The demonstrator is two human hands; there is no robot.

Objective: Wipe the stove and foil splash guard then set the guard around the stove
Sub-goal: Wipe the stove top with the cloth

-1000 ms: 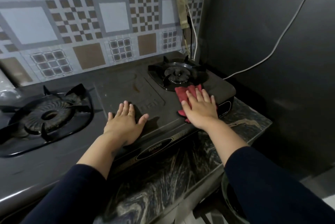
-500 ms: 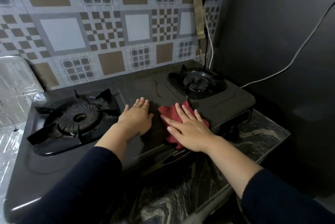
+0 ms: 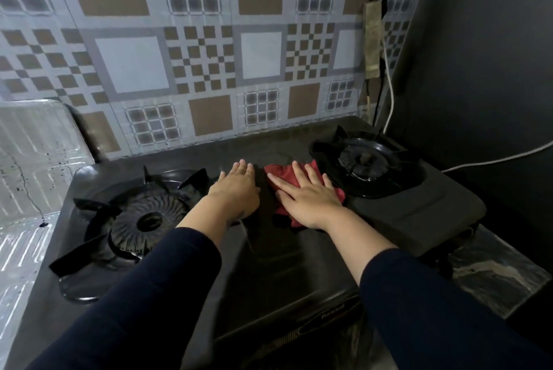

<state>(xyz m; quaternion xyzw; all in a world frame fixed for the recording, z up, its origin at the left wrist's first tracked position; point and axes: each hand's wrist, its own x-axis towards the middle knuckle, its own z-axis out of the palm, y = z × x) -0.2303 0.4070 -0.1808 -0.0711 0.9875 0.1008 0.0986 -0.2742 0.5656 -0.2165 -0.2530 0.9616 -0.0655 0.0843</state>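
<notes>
A black two-burner gas stove (image 3: 419, 214) fills the counter below me. My right hand (image 3: 308, 194) lies flat with straight fingers on a red cloth (image 3: 282, 175), pressing it to the stove top between the burners. Just left of it, my left hand (image 3: 236, 188) rests flat on the bare stove surface. The foil splash guard (image 3: 33, 154) stands at the far left, beside the left burner (image 3: 143, 217), speckled with dark spots.
The right burner (image 3: 362, 160) sits just right of the cloth. A patterned tile wall (image 3: 194, 55) rises behind the stove, and a dark wall stands to the right. A white cable (image 3: 389, 85) hangs in the corner. Marble counter (image 3: 493, 274) shows at the front right.
My right hand has slid the red cloth leftward and away from the stove's front right, to the middle back. My left hand moved further back on the stove top.
</notes>
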